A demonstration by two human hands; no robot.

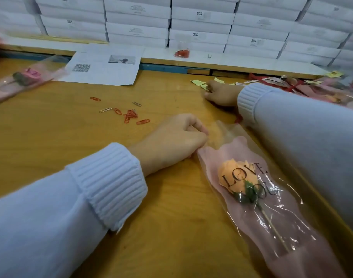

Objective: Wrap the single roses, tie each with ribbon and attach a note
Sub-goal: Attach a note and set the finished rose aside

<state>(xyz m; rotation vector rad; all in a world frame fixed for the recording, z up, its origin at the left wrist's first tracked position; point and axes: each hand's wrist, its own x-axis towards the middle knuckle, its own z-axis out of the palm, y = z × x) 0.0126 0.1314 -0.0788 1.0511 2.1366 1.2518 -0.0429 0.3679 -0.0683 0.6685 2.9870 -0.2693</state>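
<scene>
Peach rose (231, 172) on thin stick inside pink-and-clear sleeve (303, 255) printed LOVE YOU; left hand (171, 141) pinching its upper edge, right hand (221, 94) curled among yellow notes (197, 82), grip unclear.

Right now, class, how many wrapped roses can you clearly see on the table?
2. A peach rose in its sleeve lies by the left hand; a dark one lies at the table's far left. The blurred pile at the right edge may hide more.
</scene>
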